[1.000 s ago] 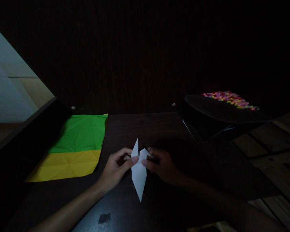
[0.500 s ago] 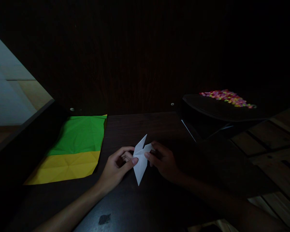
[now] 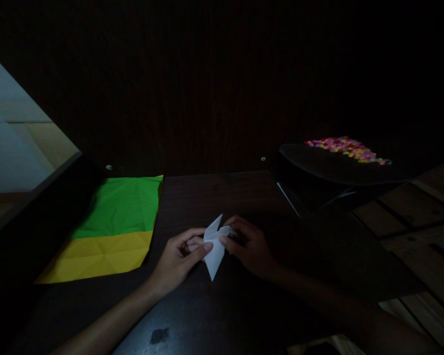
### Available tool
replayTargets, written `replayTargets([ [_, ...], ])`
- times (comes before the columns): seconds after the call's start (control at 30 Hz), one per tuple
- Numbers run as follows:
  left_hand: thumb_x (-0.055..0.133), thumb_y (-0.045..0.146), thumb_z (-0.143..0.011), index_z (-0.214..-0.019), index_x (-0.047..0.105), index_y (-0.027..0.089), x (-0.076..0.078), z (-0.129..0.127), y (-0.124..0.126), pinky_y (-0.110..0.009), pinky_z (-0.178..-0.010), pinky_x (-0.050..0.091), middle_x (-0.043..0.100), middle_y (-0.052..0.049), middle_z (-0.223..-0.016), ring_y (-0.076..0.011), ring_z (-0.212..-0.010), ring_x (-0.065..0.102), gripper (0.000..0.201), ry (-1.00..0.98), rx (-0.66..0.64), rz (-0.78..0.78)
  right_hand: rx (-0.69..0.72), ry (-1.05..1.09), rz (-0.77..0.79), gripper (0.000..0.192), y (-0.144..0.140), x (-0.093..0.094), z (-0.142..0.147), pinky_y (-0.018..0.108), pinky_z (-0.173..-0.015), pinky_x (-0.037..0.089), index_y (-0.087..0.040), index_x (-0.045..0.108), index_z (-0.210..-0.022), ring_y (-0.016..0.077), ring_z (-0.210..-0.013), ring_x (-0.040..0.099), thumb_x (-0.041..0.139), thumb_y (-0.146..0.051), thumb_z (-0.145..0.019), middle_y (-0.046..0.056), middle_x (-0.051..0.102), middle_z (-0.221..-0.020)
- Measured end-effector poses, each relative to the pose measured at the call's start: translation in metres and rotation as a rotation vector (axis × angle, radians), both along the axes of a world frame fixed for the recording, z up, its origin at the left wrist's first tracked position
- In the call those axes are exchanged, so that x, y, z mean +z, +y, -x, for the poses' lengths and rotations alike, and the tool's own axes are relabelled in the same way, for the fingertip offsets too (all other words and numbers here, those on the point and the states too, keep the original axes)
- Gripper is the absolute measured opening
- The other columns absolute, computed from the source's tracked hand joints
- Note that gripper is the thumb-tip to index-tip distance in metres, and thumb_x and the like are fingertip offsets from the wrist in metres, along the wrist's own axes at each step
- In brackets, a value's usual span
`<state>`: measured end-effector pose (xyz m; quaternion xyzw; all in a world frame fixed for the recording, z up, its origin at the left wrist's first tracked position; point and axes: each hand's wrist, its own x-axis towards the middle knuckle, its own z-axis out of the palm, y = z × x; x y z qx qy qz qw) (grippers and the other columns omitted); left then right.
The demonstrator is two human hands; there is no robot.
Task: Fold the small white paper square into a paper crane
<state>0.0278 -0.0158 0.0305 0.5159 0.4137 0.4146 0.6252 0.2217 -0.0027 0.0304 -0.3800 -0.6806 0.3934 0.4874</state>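
Head view | left hand [image 3: 177, 257]: thumb and fingers pinched on folded white paper [image 3: 214, 246] | right hand [image 3: 249, 246]: pinching its other side | green-yellow sheet [image 3: 111, 227] lies left on dark table [image 3: 214, 197]

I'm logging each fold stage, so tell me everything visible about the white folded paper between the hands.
The white folded paper piece is a slim, creased shape with a long point aimed toward the person and a shorter pointed flap rising at its far end. It sits low over the dark wooden table. The left hand pinches its left edge; the right hand grips its right flap.
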Motion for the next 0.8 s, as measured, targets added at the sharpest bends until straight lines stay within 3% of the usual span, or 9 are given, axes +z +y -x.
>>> replayTargets([
  [0.3, 0.073, 0.031, -0.08, -0.121, 0.063, 0.018, -0.001, 0.001, 0.002, -0.026, -0.067, 0.053, 0.075, -0.006, -0.088, -0.0178, -0.075, 0.068, 0.045, -0.012, 0.014, 0.02, -0.007, -0.004, -0.072, 0.004, 0.002, -0.001, -0.001, 0.025, -0.063, 0.046, -0.022, 0.071, -0.085, 0.0138, -0.076, 0.057, 0.068, -0.024, -0.084, 0.001, 0.056, -0.085],
  [0.67, 0.075, 0.026, -0.08, -0.122, 0.06, 0.019, -0.002, 0.003, 0.004, -0.025, -0.07, 0.052, 0.073, -0.005, -0.088, -0.017, -0.078, 0.069, 0.045, -0.12, 0.027, -0.043, 0.065, -0.031, -0.101, 0.024, 0.004, -0.007, -0.005, 0.025, -0.061, 0.046, -0.026, 0.073, -0.099, 0.012, -0.072, 0.053, 0.065, -0.016, -0.078, 0.002, 0.053, -0.093],
  [0.8, 0.074, 0.028, -0.079, -0.116, 0.061, 0.017, 0.002, 0.003, 0.004, -0.026, -0.068, 0.052, 0.072, -0.005, -0.089, -0.0177, -0.076, 0.069, 0.04, -0.106, 0.033, -0.032, 0.087, 0.128, 0.031, 0.029, 0.007, -0.01, -0.006, 0.023, -0.053, 0.041, -0.023, 0.066, -0.099, 0.0085, -0.061, 0.05, 0.058, -0.013, -0.074, 0.0, 0.052, -0.091],
])
